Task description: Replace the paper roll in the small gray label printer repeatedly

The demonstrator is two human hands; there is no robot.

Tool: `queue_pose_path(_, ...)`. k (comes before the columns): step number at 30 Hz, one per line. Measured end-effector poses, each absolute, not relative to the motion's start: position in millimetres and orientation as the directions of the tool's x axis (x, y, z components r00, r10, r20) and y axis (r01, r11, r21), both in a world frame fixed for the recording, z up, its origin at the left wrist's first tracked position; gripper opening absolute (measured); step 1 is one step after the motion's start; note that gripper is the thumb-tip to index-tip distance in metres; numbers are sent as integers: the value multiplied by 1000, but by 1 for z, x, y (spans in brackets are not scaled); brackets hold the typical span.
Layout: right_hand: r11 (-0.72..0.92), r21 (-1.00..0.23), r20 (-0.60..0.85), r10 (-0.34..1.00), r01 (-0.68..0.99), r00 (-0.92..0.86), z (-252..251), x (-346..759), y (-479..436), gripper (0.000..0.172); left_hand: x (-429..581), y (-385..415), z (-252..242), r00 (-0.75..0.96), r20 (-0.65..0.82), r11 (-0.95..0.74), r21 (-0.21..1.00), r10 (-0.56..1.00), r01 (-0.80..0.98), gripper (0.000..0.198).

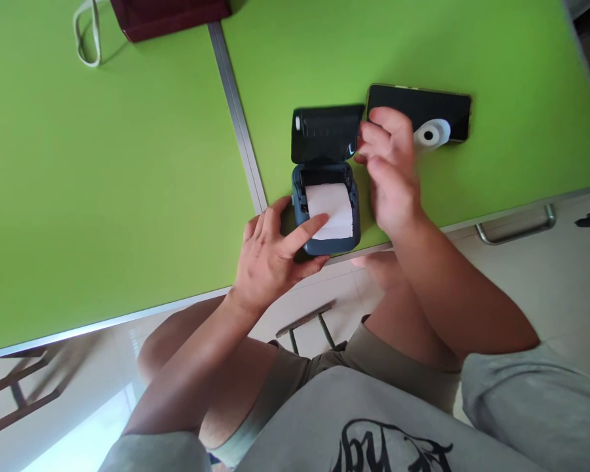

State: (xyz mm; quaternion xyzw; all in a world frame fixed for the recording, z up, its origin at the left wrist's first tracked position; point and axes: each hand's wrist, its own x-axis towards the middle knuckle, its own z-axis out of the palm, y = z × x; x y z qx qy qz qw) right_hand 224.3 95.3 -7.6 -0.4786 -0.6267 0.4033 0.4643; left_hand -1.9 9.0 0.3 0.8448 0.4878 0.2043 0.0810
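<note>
A small dark blue thermal printer (332, 246) sits near the front edge of the green table with its black lid (322, 134) swung up and back. White paper (341, 226) lies in its bay, the loose end spread over the front. My left hand (270, 259) grips the printer's left and front sides, one finger pressing on the paper. At the lid's right edge is my right hand (391, 174), fingers curled and touching that edge, slightly blurred.
Behind my right hand lies a black phone (437, 105), with a small white paper roll (435, 131) at its near edge. A dark red box (172, 16) and a pale strap (97, 39) are at the far left. A metal strip (236, 111) crosses the green table (113, 177).
</note>
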Motion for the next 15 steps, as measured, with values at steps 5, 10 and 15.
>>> queue_pose_path(5, 246, -968, 244, 969, -51, 43, -9, 223, 95, 46, -2, 9, 0, 446, 254, -510, 325, 858, 796, 61)
queue_pose_path(10, 308, -939, 269, 935, 155, -229, -1, 225, 92, 48, -2, 9, -1, 436, 319, -531, 338, 841, 777, 67)
queue_pose_path(15, 312, -879, 153, 900, 360, -407, 16, 231, 92, 36, -1, 10, -1, 423, 288, -503, 319, 859, 803, 83)
